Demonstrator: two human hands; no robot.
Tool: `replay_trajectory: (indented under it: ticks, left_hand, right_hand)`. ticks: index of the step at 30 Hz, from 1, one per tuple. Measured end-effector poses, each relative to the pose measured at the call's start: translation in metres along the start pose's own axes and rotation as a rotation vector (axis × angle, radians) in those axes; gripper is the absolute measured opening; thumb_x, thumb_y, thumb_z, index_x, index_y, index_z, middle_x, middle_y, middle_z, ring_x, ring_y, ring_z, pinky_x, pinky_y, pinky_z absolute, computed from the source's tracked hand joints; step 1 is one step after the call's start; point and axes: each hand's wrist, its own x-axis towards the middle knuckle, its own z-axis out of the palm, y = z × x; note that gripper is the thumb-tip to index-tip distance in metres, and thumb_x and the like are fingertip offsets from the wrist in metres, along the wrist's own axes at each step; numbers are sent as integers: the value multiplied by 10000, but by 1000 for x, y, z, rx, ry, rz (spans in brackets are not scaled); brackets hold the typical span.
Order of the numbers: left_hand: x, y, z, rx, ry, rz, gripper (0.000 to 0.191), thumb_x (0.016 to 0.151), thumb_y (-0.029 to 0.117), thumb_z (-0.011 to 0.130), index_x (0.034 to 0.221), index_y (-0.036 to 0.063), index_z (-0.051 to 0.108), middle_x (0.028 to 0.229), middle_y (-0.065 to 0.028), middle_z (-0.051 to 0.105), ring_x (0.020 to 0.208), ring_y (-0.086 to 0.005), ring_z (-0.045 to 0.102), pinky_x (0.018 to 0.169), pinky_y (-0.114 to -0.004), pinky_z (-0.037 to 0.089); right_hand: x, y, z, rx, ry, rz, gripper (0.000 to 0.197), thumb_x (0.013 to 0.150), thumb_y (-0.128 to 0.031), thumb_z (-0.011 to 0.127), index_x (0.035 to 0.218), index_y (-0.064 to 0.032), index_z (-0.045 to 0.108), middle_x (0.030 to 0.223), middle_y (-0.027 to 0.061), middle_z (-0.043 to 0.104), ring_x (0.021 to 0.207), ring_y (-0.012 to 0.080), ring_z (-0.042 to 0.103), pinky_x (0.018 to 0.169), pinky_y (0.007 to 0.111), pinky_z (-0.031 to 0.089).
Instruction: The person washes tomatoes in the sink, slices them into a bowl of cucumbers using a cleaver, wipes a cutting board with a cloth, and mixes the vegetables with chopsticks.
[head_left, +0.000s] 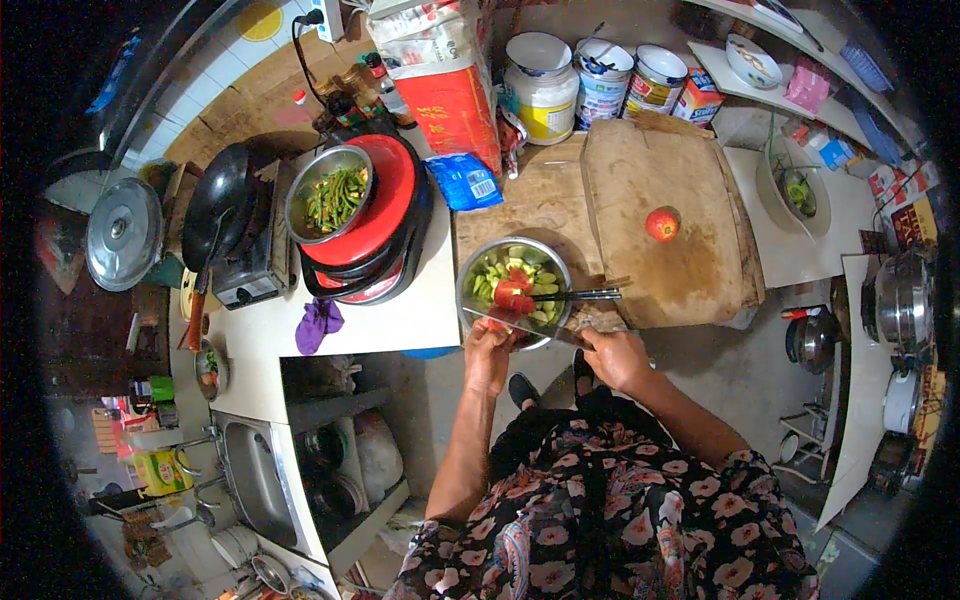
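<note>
Over the near rim of a steel bowl (463, 279), my left hand (489, 358) holds a piece of red tomato (495, 325). My right hand (616, 357) grips the handle end of a knife (541, 328), whose blade reaches across the bowl to the tomato piece. Green vegetable pieces (487, 283) and red tomato chunks (513, 292) lie in the bowl. A pair of dark chopsticks (592, 295) rests in it, pointing right. A whole tomato (661, 224) sits on the wooden cutting board (637, 169).
To the left, a steel bowl of green beans (335, 199) stands on a red-topped appliance (390, 180). Beyond are a wok (225, 195) on a stove and a glass lid (124, 234). A blue packet (463, 182) and several tubs (541, 90) stand behind. A purple cloth (319, 326) lies near the counter edge.
</note>
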Motion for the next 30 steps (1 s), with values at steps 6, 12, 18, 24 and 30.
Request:
replay_trajectory:
  ticks: [6, 12, 18, 24, 30]
  left_hand:
    - [0, -1, 7, -57, -70, -79, 301, 751, 76, 560, 1046, 33, 524, 1029, -77, 589, 992, -219, 550, 893, -343, 438]
    - [3, -3, -1, -152, -50, -121, 429, 790, 133, 609, 1175, 16, 460, 1146, -116, 540, 1048, -268, 532, 914, -367, 454]
    - [-2, -6, -7, -237, 6, -129, 535, 775, 140, 645, 1251, 57, 417, 1198, -127, 504, 1054, -293, 521, 881, -376, 478]
    - [-2, -8, -5, -291, -48, -142, 556, 766, 140, 667, 1254, 49, 417, 1202, -136, 504, 1043, -283, 529, 864, -364, 491]
    - [-2, -12, -8, -308, -61, -143, 513, 790, 110, 650, 1247, 47, 424, 1188, -126, 520, 1046, -273, 536, 870, -367, 490]
  right_hand:
    - [10, -1, -2, 36, -129, 136, 257, 756, -184, 605, 975, -64, 544, 717, 198, 592, 679, 403, 583, 605, 491, 474]
    - [11, -9, -9, 162, -122, 149, 193, 785, -186, 574, 901, -39, 523, 677, 215, 563, 663, 421, 560, 585, 496, 439]
    - [8, -12, -10, 318, -67, 154, 186, 811, -188, 561, 888, -23, 528, 667, 218, 551, 627, 402, 558, 578, 460, 432]
    - [-2, -5, -1, 380, -75, 174, 192, 837, -185, 549, 878, 2, 524, 590, 191, 509, 530, 339, 519, 519, 429, 398]
    - [-6, -8, -6, 440, -117, 231, 209, 848, -198, 546, 881, 6, 526, 569, 166, 492, 484, 273, 482, 488, 406, 370]
